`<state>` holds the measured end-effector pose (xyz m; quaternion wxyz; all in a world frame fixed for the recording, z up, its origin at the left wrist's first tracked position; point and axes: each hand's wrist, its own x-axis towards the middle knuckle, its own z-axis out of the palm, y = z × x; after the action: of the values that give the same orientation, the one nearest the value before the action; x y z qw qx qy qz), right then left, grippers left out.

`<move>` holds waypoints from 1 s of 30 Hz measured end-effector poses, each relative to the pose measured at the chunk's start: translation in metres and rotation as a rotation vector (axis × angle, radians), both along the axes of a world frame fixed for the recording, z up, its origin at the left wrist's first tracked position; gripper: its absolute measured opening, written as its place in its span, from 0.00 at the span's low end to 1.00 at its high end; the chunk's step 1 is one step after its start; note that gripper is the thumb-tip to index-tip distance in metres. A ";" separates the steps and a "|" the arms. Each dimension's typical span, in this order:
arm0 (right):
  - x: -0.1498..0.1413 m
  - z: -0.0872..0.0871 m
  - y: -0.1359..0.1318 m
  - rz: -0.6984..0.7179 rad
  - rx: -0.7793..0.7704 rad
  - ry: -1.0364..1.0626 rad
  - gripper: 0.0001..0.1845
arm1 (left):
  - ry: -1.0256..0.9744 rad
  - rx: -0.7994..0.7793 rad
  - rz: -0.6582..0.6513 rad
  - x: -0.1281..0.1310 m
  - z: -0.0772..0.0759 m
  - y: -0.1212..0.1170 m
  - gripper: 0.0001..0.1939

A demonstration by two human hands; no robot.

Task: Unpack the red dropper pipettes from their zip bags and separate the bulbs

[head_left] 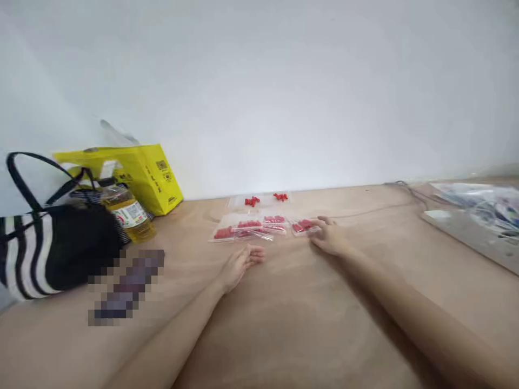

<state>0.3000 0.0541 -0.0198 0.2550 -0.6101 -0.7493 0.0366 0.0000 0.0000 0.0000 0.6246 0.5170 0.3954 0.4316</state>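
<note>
In the head view, your right hand is at the right edge of the end bag, near the middle of the frame. Its fingers are bent at the bag, but I can't tell if they pinch it. Your left hand is left of it and lower, fingers loosely open, holding nothing, just below the bag pile. The pile's bags overlap, so pulling one could drag the others out of line. The end bag looks thin and slick, so a weak pinch could let it slip. Above the pile lie the back bags; if their red bits are loose on top, a bump could scatter them.
</note>
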 end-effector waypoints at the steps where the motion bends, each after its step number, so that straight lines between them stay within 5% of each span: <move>1: -0.001 0.000 0.000 0.002 -0.015 0.020 0.24 | -0.005 0.000 0.004 0.000 0.000 0.000 0.27; 14: -0.021 0.009 -0.011 0.024 0.142 -0.205 0.09 | 0.026 0.002 0.033 0.004 0.007 -0.005 0.22; 21: -0.055 0.024 -0.057 0.257 0.266 -0.268 0.08 | 0.089 -0.088 0.192 0.013 0.016 -0.014 0.13; 25: -0.081 0.025 -0.074 0.435 0.296 -0.202 0.07 | 0.128 -0.287 0.147 0.022 0.024 -0.017 0.09; 30: -0.094 0.018 -0.078 0.484 0.331 -0.153 0.08 | 0.143 -0.343 0.117 0.034 0.027 -0.010 0.10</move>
<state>0.2060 -0.0242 -0.0013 0.2777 -0.3648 -0.8858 -0.0724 0.0345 -0.0101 0.0271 0.6477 0.4082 0.5361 0.3556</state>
